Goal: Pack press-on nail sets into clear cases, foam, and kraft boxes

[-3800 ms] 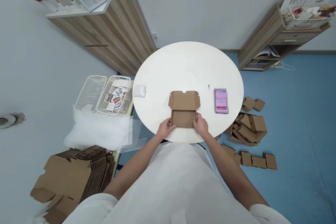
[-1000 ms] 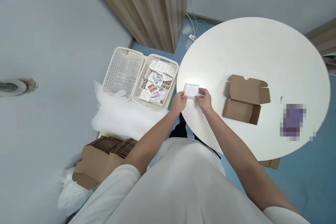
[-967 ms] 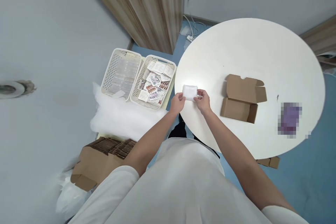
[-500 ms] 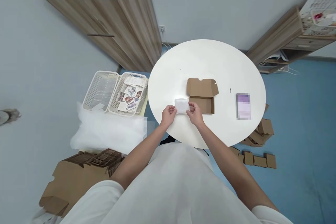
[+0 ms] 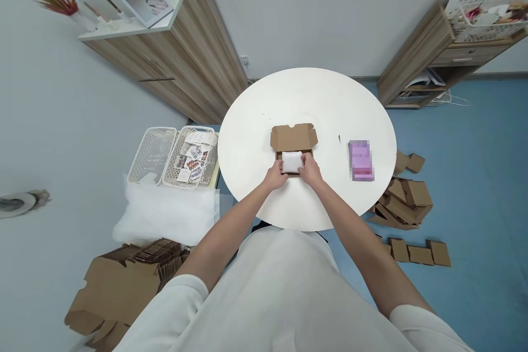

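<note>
A small white packet (image 5: 292,161), which looks wrapped in foam sheet, is at the opening of the brown cardboard box (image 5: 293,137). My left hand (image 5: 275,176) has its fingers closed at the packet's left edge. On the opposite edge, my right hand (image 5: 311,169) pinches the packet between thumb and fingers. The box's lid stands open on the far side, with its side flaps spread. Packet and hands hide most of the box's inside, so I cannot tell whether the packet touches the bottom.
The round white table (image 5: 305,99) carries a blurred purple item (image 5: 361,160) at right. Left are white baskets (image 5: 190,157), one with printed cards, white foam sheets (image 5: 165,212) and flattened cardboard (image 5: 119,286). Small cardboard boxes (image 5: 406,201) lie on the floor at right.
Both hands have carried the white packet from the table beside the box to over the box's opening. The head view has shifted, so the whole table appears further left.
</note>
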The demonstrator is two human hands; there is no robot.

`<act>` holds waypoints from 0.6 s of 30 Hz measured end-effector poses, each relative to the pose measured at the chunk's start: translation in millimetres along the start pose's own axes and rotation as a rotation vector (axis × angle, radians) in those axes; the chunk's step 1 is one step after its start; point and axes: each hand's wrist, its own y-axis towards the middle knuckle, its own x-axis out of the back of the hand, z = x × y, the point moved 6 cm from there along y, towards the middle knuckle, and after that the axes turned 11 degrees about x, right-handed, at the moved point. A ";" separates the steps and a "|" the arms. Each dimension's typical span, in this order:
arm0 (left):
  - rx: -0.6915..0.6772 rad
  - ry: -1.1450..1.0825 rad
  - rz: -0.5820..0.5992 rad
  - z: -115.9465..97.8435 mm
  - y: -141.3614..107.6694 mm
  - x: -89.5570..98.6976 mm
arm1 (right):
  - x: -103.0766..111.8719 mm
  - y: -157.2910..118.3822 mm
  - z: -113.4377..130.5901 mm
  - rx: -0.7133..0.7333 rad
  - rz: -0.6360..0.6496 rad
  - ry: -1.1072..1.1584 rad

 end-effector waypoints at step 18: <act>-0.090 0.216 -0.161 14.6 -20.7 16.3 | 17.1 -33.4 -26.2 0.005 -0.086 0.050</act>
